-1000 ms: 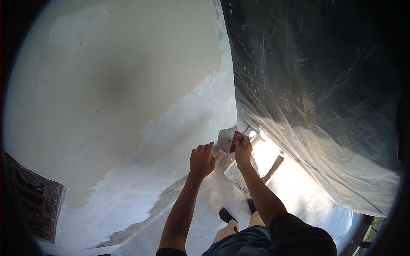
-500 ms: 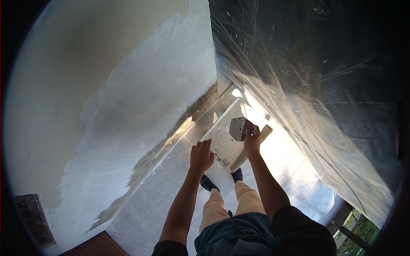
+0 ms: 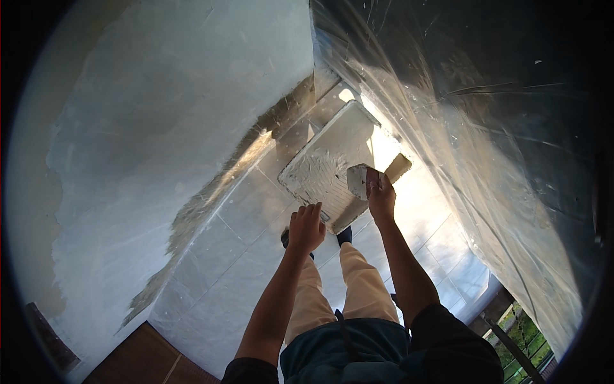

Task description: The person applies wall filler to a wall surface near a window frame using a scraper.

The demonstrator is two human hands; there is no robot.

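Note:
My right hand (image 3: 382, 197) is closed around the dark reddish handle of a scraper (image 3: 357, 182), whose wide pale blade is smeared. The blade hangs over the right side of a shallow rectangular tray (image 3: 339, 137). Whitish, ridged paste (image 3: 313, 169) coats the tray's inside, thicker toward its left. Beside the tray's near left edge is my left hand (image 3: 307, 227), palm down, fingers loosely stretched forward and nothing visible in them. Whether its fingertips touch the rim I cannot tell.
On the left rises a wall (image 3: 160, 134) with a pale coated area and a rough, bare lower strip. Clear plastic sheeting (image 3: 441, 147) drapes down the right side. Pale tiles (image 3: 224, 256) cover the floor, my feet close to the tray. A brown panel (image 3: 150, 355) lies at lower left.
The view has shifted, so the tray sits higher and farther left in it. My left hand is now lower relative to the tray's left edge, its fingers straighter. The scraper stays in my right hand.

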